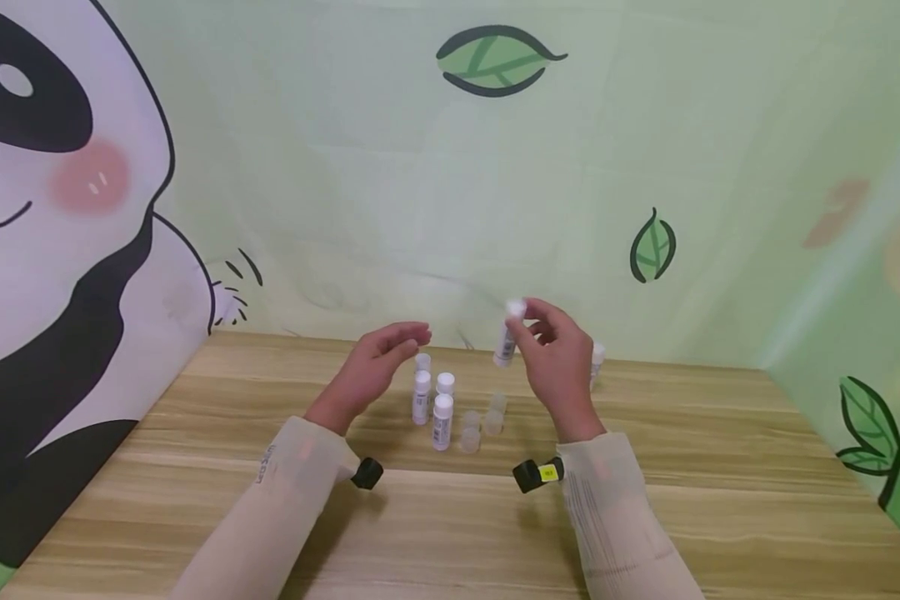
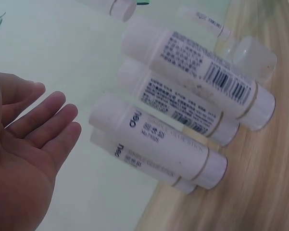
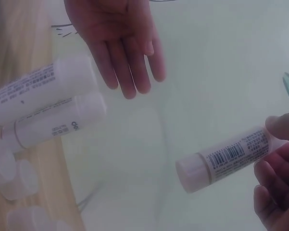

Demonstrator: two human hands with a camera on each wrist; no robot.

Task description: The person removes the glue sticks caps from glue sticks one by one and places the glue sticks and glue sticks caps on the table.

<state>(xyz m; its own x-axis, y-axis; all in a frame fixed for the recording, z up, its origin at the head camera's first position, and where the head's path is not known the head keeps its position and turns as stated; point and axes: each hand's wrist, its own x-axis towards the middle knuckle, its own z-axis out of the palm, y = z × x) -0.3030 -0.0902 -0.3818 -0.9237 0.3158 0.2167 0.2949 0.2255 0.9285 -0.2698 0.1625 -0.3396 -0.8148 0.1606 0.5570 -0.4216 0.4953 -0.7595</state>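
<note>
My right hand (image 1: pixel 558 354) pinches a white glue stick (image 1: pixel 505 343) by its upper end between thumb and fingers, holding it up over the table. In the right wrist view this glue stick (image 3: pixel 226 156) shows a barcode, its base pointing away from the fingers. My left hand (image 1: pixel 371 367) holds nothing; its fingers (image 2: pixel 53 115) are nearly straight, beside a group of several upright glue sticks (image 1: pixel 442 423). "deli" lettering shows on a glue stick (image 2: pixel 158 139) of that group in the left wrist view. Several translucent caps (image 1: pixel 471 440) stand just right of the group.
Another white glue stick (image 1: pixel 597 360) stands behind my right hand, partly hidden by it. The wooden table (image 1: pixel 450 525) runs back to a pale green wall sheet (image 1: pixel 390 183) printed with leaves and a panda (image 1: pixel 67 208).
</note>
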